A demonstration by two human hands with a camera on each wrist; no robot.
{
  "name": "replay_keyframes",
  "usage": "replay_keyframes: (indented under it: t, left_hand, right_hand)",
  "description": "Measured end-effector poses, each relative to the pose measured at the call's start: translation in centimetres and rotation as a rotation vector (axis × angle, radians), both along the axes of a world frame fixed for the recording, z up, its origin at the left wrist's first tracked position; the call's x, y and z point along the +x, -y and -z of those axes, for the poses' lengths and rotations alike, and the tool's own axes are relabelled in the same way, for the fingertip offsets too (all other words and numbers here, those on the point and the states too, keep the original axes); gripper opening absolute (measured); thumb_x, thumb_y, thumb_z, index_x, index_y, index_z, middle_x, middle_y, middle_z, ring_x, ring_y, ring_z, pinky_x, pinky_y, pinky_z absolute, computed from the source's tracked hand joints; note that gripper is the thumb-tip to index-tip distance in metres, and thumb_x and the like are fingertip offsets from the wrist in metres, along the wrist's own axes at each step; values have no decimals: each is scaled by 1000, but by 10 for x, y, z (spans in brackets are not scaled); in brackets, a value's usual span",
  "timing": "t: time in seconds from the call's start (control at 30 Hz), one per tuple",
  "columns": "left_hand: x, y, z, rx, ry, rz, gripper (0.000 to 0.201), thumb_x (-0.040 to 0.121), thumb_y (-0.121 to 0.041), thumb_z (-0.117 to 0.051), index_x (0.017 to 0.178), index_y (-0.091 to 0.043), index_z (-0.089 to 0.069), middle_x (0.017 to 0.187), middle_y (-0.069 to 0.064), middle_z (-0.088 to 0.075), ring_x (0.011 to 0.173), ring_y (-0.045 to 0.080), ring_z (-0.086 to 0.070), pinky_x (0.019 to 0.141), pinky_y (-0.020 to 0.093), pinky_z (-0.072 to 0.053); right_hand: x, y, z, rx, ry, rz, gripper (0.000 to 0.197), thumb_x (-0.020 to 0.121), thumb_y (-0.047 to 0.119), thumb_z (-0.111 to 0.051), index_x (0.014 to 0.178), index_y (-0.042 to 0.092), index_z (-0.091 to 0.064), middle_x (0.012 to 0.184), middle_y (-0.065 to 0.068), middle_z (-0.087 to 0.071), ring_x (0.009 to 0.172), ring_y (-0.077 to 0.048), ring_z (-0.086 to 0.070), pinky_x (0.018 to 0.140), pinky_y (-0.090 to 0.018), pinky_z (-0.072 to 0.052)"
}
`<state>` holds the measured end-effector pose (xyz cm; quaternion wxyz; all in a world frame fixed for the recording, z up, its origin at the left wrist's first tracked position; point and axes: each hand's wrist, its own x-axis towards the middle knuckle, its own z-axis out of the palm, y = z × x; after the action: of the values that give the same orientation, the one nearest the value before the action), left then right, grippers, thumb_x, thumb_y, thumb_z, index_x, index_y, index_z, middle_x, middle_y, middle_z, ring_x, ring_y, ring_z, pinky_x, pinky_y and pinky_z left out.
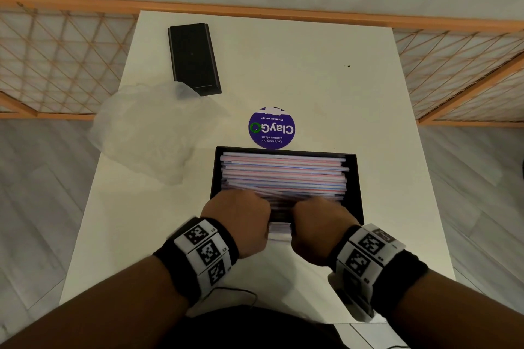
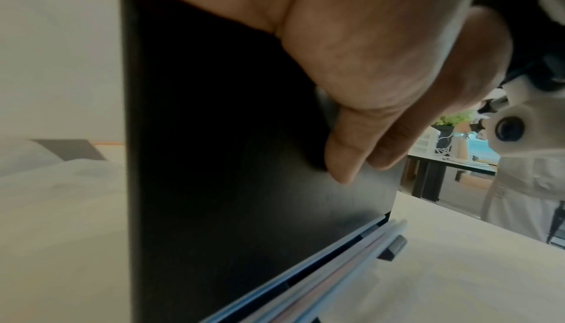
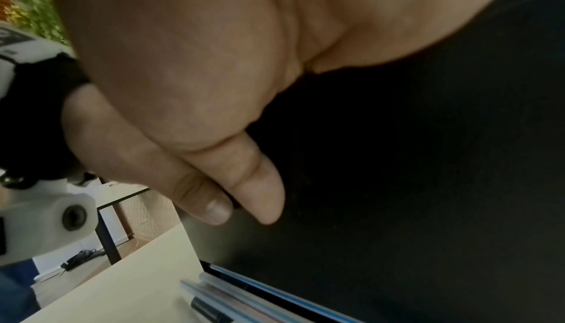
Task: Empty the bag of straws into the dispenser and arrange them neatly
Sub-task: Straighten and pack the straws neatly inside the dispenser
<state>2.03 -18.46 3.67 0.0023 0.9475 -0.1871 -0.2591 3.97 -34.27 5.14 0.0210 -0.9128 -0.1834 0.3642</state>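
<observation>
Straws (image 1: 283, 176): stacked lengthwise in black dispenser (image 1: 355, 178), a few showing at the bottom slot. Left hand (image 1: 238, 212) and right hand (image 1: 320, 221): over the near rim, thumbs on the front wall, fingers hidden among straws (grip indeterminable), probably levelling. Bag (image 1: 147, 127): crumpled, apparently empty, lying left on table (image 1: 312, 65).

straws (image 1: 283, 170) in dispenser (image 1: 356, 178), bag (image 1: 147, 127) left, lid (image 1: 194, 58) behind
</observation>
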Motion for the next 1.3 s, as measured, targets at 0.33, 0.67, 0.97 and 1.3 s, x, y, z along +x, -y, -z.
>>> replay_keyframes:
  t: [0.33, 0.67, 0.97, 1.3]
  left_hand:
    - [4, -9, -2, -275, 225, 7, 24, 86, -40, -61, 93, -18, -68, 91, 3, -71, 85, 27, -68, 69, 33, -52]
    - [26, -36, 5, -95, 244, -11, 141, 54, -85, -63, 154, -19, 12, 168, 5, 5, 154, 27, 4, 123, 54, -1]
    - [37, -31, 12, -128, 321, -41, 131, 61, -82, -60, 159, -17, -3, 169, 6, -4, 155, 26, -7, 122, 54, -4]
    - [53, -35, 16, -472, 333, -160, 70, 95, -63, -16, 107, -19, -68, 164, 4, -30, 153, 20, -19, 123, 43, -4]
  right_hand:
    - [4, -1, 0, 13, 93, 6, 19, 83, 32, -53, 93, 18, -62, 102, -1, -68, 83, -27, -62, 78, -33, -55]
    - [0, -2, 8, 101, 256, -214, 87, 83, 62, -56, 155, 27, -21, 167, -2, -5, 153, -31, -2, 120, -58, -10]
    - [0, 1, -1, 437, 572, -115, 54, 70, 47, -68, 113, 15, -62, 130, -8, -61, 125, -35, -53, 101, -53, -39]
    - [-65, -6, 53, 67, -72, -444, 45, 91, 49, -59, 120, 16, -51, 116, -9, -60, 104, -36, -61, 83, -43, -49]
